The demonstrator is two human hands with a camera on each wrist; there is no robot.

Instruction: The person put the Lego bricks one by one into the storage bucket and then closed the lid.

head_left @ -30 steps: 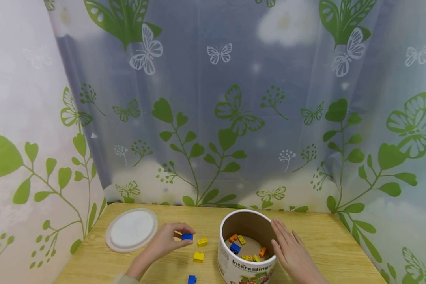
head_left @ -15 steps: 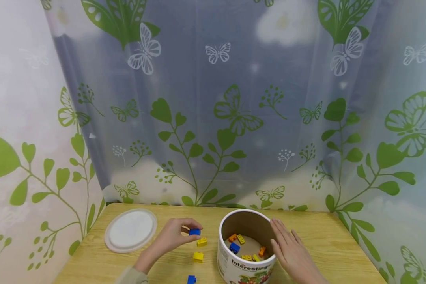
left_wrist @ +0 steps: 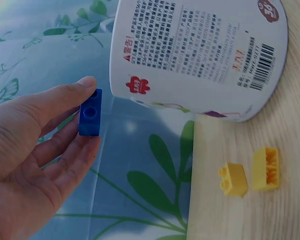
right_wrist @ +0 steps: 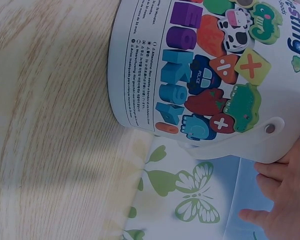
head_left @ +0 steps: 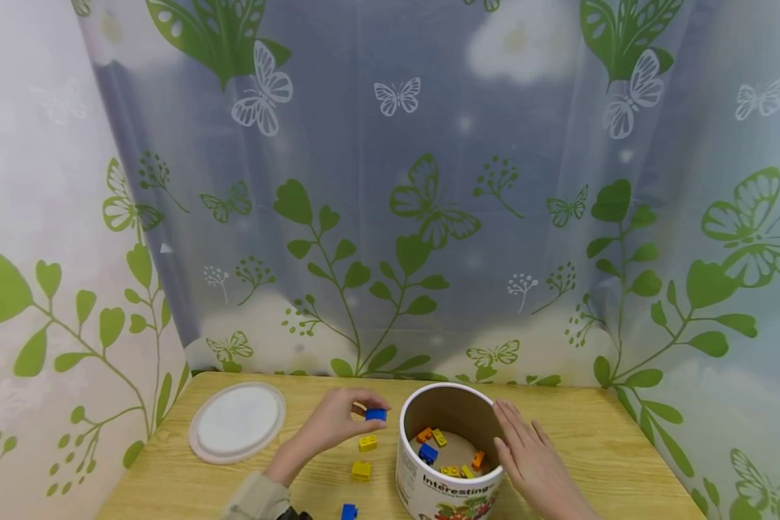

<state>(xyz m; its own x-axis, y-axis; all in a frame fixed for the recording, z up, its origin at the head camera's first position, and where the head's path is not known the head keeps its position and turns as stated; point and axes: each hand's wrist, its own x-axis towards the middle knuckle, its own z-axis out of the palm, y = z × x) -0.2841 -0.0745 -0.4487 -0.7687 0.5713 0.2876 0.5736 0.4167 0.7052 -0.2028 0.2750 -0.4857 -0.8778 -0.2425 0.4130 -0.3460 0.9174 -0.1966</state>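
Toy bucket (head_left: 413, 477): stood upright, open at the top, on the wood-grain worktop (head_left: 611, 440), in front of a backdrop (head_left: 312, 130) printed with green leaves and butterflies. "Interesting" is printed on the bucket's front above colourful pictures; in the left wrist view, a barcode and small print are shown on its wall.
Round white lid (head_left: 238, 422): laid at the left of the worktop, well apart from the bucket.
Right hand (head_left: 536, 462): rested against the bucket's right side at the rim, fingers stretched out straight. Near it, in the right wrist view, a white handle (right_wrist: 240, 147) is fixed to the bucket by a rivet (right_wrist: 270, 128).
Left hand (head_left: 338, 420): raised just left of the bucket, apart from the right hand, its thumb and fingers closed on a blue brick (head_left: 375, 416). The wrist is covered by a pale sleeve (head_left: 260, 497).
Place of held brick: pinched above the worktop, just outside the bucket's left rim; its studs are seen in the left wrist view.
Loose bricks: two yellow bricks (head_left: 361, 471) and a second blue brick (head_left: 349, 512), cut by the lower edge, are spread left of the bucket.
Bricks in bucket: orange bricks (head_left: 477, 460), yellow ones (head_left: 451, 471) and one blue (head_left: 427, 453) are scattered on its floor.
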